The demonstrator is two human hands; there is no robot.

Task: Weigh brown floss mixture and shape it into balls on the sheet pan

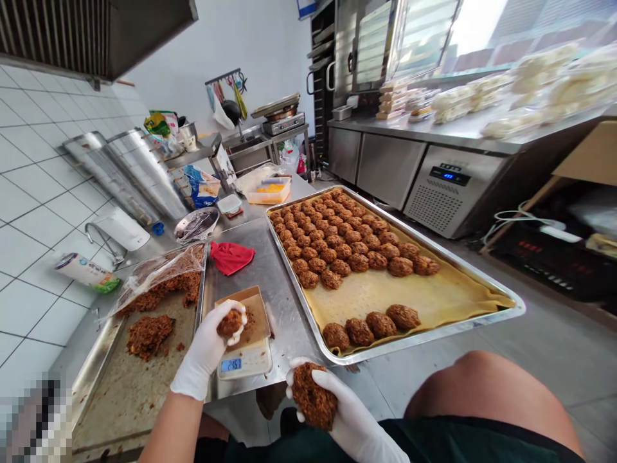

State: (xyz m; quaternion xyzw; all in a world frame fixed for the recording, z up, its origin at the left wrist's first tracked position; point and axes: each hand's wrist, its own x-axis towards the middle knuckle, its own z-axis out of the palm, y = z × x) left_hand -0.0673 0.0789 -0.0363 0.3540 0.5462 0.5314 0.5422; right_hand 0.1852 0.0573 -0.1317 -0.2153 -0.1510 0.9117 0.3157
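Note:
Both of my hands wear white gloves. My left hand (pixel 216 337) is closed round a small brown ball (pixel 230 323) of meat-like mixture, over a kitchen scale (pixel 245 365) with a brown paper liner (pixel 258 305) on it. In my right hand (pixel 344 402), low near my lap, sits a larger brown mixture ball (pixel 313 395), gripped by thumb and fingers. Beside the left hand, a metal tray (pixel 113 399) bears a loose clump (pixel 149 335) of the same mixture. Rows of shaped balls (pixel 337 235) lie on a lined baking tray (pixel 448 305) to the right.
Crumpled red cloth (pixel 232 257) lies behind the scale. Plastic film (pixel 164 267) partly covers more mixture on the left tray. A tub with yellow contents (pixel 270 191) and a bowl (pixel 196 225) stand further back. A steel counter (pixel 385 170) with wrapped packages is at the right rear.

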